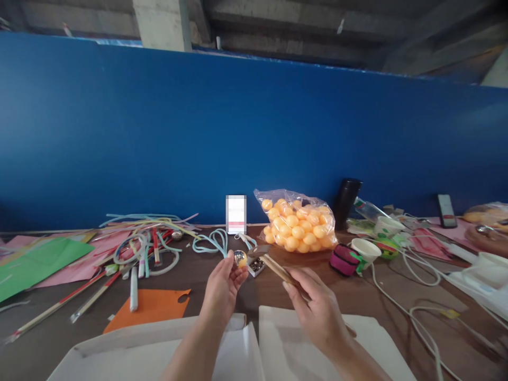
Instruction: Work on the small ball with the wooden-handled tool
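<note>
My left hand (224, 288) is closed, with thumb and fingers pinching a shiny silver ball (239, 257). An orange-yellow patch shows on the ball's lower part; I cannot tell if it is a reflection or a second thing. My right hand (315, 304) wraps round the wooden handle of a small hammer (280, 269). The dark hammer head points left, a little to the right of the ball. Behind and below that head lies a small open box (256, 267) of little dark metallic pieces. A clear bag of orange balls (297, 225) stands farther back.
White sheets or card (317, 344) lie under my forearms. To the left are an orange paper sheet (146, 307), a green sheet (39, 262) and tangled tubes and sticks. On the right stand a paper cup (365, 248), a magenta pouch (343, 260), a black bottle (347, 203) and loose cables.
</note>
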Action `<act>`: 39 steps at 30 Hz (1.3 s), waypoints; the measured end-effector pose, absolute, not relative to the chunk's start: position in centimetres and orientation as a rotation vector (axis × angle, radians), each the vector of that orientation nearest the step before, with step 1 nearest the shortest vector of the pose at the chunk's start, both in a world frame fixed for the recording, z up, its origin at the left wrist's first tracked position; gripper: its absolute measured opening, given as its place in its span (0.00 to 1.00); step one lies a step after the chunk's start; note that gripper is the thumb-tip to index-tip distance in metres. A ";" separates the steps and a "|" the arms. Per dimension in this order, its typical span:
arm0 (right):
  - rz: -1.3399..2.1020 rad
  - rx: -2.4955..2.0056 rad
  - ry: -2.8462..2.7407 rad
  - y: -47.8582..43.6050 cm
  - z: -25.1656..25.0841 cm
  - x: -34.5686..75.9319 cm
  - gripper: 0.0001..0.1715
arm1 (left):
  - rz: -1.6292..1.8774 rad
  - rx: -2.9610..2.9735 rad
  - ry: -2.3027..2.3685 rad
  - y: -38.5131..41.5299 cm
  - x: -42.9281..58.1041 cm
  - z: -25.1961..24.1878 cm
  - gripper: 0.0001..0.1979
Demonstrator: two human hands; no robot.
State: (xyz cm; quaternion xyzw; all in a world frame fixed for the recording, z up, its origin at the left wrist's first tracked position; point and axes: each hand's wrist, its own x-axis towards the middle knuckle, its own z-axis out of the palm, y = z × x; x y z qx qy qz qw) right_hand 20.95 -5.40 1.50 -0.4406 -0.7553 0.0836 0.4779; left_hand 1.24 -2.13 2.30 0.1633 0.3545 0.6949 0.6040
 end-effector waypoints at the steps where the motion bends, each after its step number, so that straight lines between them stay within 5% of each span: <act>1: 0.207 -1.077 -1.845 -5.4 1.5 21.0 0.15 | 1.608 0.372 0.822 -2.1 1.2 2.3 0.09; 39: 0.156 -1.104 -1.898 -5.4 1.2 20.7 0.16 | 1.586 0.430 0.897 -2.3 1.6 2.7 0.11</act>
